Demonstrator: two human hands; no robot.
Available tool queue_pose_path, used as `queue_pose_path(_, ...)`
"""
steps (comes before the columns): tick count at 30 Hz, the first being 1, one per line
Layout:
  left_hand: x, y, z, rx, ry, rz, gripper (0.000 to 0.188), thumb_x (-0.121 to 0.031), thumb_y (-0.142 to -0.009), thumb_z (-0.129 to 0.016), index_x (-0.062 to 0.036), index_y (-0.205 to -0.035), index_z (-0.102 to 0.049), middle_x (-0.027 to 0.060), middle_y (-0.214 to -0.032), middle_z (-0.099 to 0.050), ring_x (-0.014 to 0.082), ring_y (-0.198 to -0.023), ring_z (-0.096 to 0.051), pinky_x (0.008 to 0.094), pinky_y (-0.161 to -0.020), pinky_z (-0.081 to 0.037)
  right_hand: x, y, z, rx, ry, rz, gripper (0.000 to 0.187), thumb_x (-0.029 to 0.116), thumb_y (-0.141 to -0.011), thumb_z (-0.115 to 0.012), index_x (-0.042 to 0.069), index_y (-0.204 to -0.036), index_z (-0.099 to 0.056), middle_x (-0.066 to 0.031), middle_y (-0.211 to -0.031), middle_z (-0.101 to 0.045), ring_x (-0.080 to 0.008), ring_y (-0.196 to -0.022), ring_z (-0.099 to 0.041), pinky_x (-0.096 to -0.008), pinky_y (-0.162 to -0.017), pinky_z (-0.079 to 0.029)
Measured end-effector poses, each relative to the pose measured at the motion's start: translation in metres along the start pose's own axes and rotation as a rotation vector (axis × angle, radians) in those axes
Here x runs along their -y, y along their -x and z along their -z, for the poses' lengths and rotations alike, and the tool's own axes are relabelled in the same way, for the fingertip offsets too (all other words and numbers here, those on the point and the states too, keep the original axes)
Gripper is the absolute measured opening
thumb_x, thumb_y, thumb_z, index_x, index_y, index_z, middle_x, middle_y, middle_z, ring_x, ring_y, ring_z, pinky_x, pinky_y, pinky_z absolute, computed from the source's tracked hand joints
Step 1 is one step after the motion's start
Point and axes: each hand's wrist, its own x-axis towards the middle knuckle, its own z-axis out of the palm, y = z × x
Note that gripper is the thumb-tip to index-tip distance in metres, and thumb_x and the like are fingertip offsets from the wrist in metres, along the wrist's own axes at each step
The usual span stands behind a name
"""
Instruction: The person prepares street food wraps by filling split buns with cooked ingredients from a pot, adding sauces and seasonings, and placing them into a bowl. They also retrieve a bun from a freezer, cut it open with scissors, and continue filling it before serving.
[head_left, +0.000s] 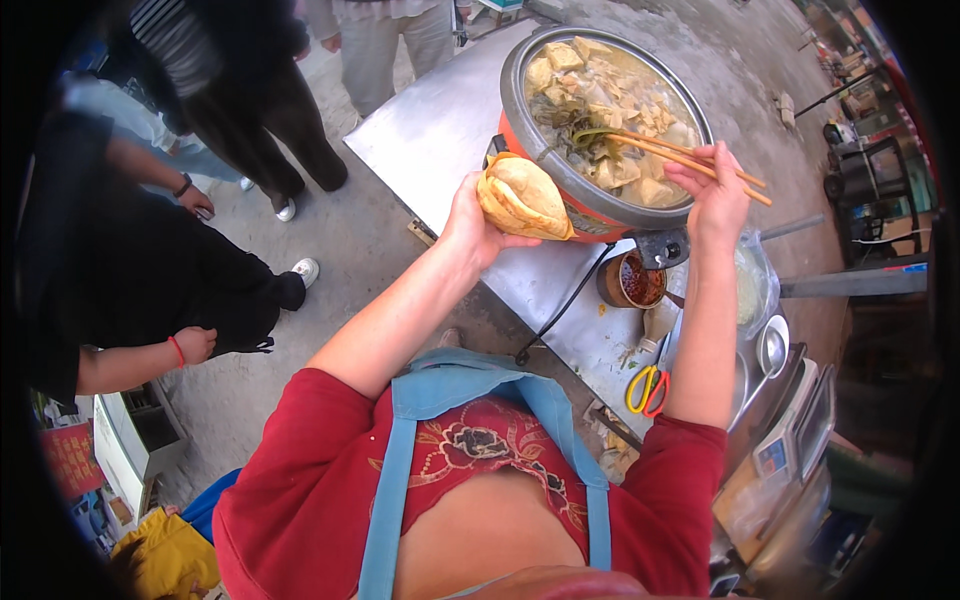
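My left hand (pixel 466 228) holds up a pale golden flatbread (pixel 524 200), split along one side like a pocket, beside the near left rim of a round electric pot (pixel 590 217). The pot is orange with a grey rim. In its broth lie tofu chunks (pixel 565 56), pale sliced pieces and dark leafy greens (pixel 562 112). Wooden chopsticks (pixel 672 152) are gripped in my right hand (pixel 716 192) above the pot's right rim. Their tips reach in among the greens; whether they pinch any I cannot tell.
The pot stands on a metal-topped table (pixel 415 135). Nearer are a jar of red chili sauce (pixel 640 279), scissors (pixel 648 390) with yellow and red handles, and a ladle (pixel 771 352). A black cable (pixel 572 305) hangs over the table edge. Several people (pixel 235 80) stand at the left.
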Motion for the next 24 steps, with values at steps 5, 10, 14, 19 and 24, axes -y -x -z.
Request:
queue_pose_path(5,-0.006,0.005,-0.003,-0.011,-0.007,-0.012,0.057,-0.045,-0.087,-0.021,-0.0082,-0.124,-0.046,0.0180,-0.123,-0.051,0.0409,-0.109,-0.052,0.0587,-0.079,-0.046,0.015,-0.007,0.026,-0.091,-0.183,0.051,0.028,0.024,-0.094,-0.044,-0.002,-0.088,-0.053,-0.0174,-0.083,-0.060,-0.0331,-0.070,-0.064,-0.0411,-0.067,-0.056)
queue_pose_path(10,-0.003,0.002,0.000,-0.004,0.002,-0.007,0.056,-0.044,-0.088,-0.021,-0.0082,-0.122,-0.048,0.0179,-0.120,-0.053,0.0398,-0.106,-0.054,0.0578,-0.078,-0.047,0.048,-0.016,0.037,-0.021,-0.226,0.184,0.028,0.024,-0.095,-0.043,-0.001,-0.087,-0.053,-0.0177,-0.082,-0.060,-0.0345,-0.072,-0.064,-0.0444,-0.071,-0.055)
queue_pose_path(14,0.002,-0.003,0.002,0.023,-0.005,0.007,0.055,-0.043,-0.087,-0.022,-0.0080,-0.121,-0.048,0.0178,-0.118,-0.055,0.0396,-0.103,-0.055,0.0567,-0.075,-0.048,0.074,-0.021,0.037,-0.045,-0.188,0.218,0.029,0.024,-0.095,-0.042,-0.001,-0.086,-0.053,-0.0185,-0.083,-0.061,-0.0356,-0.073,-0.064,-0.0465,-0.075,-0.054)
queue_pose_path(19,0.008,-0.010,0.002,0.024,0.009,0.031,0.055,-0.043,-0.087,-0.023,-0.0079,-0.120,-0.049,0.0173,-0.119,-0.054,0.0394,-0.103,-0.055,0.0563,-0.073,-0.049,0.109,-0.025,0.031,-0.044,-0.087,0.325,0.029,0.020,-0.096,-0.040,-0.005,-0.088,-0.053,-0.0203,-0.085,-0.059,-0.0393,-0.077,-0.063,-0.0488,-0.079,-0.052)
queue_pose_path(24,0.015,-0.016,0.004,-0.008,0.016,0.046,0.057,-0.046,-0.086,-0.024,-0.0086,-0.122,-0.048,0.0165,-0.121,-0.054,0.0397,-0.105,-0.054,0.0571,-0.076,-0.048,0.137,-0.022,0.024,-0.031,-0.090,0.353,0.029,0.019,-0.095,-0.041,-0.006,-0.089,-0.054,-0.0213,-0.087,-0.059,-0.0415,-0.080,-0.062,-0.0511,-0.082,-0.050)
